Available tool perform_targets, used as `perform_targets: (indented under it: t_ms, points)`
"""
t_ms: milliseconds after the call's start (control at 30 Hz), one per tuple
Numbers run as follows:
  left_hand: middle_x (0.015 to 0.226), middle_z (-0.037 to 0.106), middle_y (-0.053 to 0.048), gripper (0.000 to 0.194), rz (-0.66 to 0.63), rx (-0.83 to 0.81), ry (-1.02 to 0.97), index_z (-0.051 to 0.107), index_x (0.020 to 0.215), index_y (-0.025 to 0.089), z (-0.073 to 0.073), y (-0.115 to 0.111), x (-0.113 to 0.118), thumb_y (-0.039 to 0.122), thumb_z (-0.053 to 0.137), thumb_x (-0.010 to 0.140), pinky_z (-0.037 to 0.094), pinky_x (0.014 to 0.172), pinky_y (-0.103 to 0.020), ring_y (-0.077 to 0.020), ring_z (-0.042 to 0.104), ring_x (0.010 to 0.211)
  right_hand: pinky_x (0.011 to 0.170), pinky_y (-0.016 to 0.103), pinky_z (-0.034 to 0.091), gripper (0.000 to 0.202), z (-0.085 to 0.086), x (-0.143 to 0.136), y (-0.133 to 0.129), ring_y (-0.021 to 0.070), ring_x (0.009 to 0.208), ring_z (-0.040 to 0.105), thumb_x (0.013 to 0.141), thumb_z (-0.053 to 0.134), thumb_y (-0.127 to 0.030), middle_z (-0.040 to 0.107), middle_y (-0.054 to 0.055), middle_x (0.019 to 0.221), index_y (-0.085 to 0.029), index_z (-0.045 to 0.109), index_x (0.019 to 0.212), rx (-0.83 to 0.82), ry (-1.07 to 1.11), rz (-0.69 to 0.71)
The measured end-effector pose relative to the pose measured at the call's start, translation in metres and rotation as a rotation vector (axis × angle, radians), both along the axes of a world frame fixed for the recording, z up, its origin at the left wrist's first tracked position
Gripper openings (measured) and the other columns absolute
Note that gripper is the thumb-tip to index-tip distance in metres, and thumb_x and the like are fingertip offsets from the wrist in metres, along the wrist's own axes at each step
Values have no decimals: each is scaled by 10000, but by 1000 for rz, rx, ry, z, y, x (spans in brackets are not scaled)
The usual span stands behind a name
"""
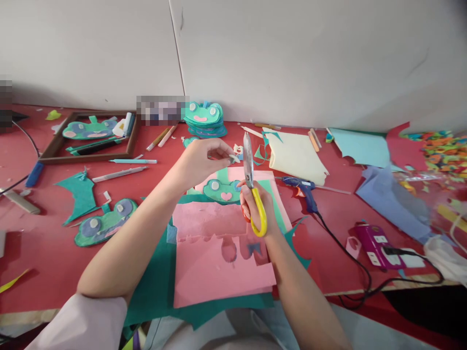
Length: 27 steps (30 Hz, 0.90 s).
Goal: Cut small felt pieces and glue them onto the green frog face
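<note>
Scissors (pixel 249 170) stand nearly upright at your twelve o'clock, tips up, blades close together, the yellow handle loop lowest. Nearest you lies a dark green sheet (pixel 153 287), and on it a pink sheet (pixel 219 284) with cut-out holes toward its far side. At two o'clock sits a purple socket block (pixel 377 243) with a black plug (pixel 394 251) in it; any markings are too small to read. At ten o'clock, a green frog face (pixel 105 227) with pale round eyes lies partly behind your left forearm (pixel 146 228). Your right hand (pixel 269 206), at half past twelve, is curled around the scissors' handles, grasping them. Just beyond it at twelve, a second frog face (pixel 217 192) with a pink heart-shaped patch (pixel 226 197) lies on a light green sheet (pixel 222 175). At one o'clock, a blue glue gun (pixel 308 194) bears a pale label whose print you cannot make out. Your left hand (pixel 204 163), toward twelve, pinches a small whitish piece (pixel 234 158) between thumb and fingertips, just beside the blades. Farther out, a cream sheet (pixel 295 158) lies at one o'clock; a brown frame (pixel 54 158) at eleven surrounds another frog face (pixel 91 129) and pens (pixel 128 124); a frog stack (pixel 206 124) at twelve stands by the pale wall (pixel 292 58).
</note>
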State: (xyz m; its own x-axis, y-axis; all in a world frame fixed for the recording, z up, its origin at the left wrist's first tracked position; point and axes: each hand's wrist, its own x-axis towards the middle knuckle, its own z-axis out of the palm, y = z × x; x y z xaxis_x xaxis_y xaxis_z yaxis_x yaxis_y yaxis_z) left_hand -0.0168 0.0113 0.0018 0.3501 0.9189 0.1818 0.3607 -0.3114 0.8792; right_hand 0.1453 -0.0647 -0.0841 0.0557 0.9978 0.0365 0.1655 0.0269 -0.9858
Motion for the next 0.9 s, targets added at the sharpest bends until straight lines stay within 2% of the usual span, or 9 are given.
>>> perform_targets:
  t_ms: [333, 533, 733, 900]
  points:
    - [797, 697, -30, 74, -11, -45, -13, 667, 770, 163, -4, 0, 0, 229, 672, 737, 527, 766, -291, -150, 656, 764, 387, 170, 322, 309, 1, -1, 0, 43, 400, 391, 852, 528, -509, 438, -62, 558, -201, 541, 839, -13, 27, 0]
    - [796, 706, -34, 98, -22, -141, -85, 608, 762, 159, -4, -1, 2, 217, 679, 726, 532, 739, -281, -162, 677, 783, 356, 185, 292, 356, -3, -2, -1, 46, 378, 347, 857, 484, -556, 428, -66, 573, -212, 536, 933, -26, 100, 3]
    - [732, 693, -17, 133, -5, -123, -134, 583, 796, 168, -6, -1, 3, 174, 679, 704, 530, 681, -265, -149, 676, 712, 470, 231, 366, 390, -5, -4, -1, 84, 495, 364, 872, 431, -580, 381, -48, 642, -232, 491, 1039, 147, 111, 86]
    - [791, 700, -22, 82, -14, -71, -143, 629, 797, 163, -10, 1, 3, 173, 664, 724, 524, 718, -259, -146, 673, 763, 509, 243, 394, 374, -7, -4, 0, 86, 534, 361, 868, 462, -561, 388, -38, 703, -238, 481, 1055, 123, 137, 132]
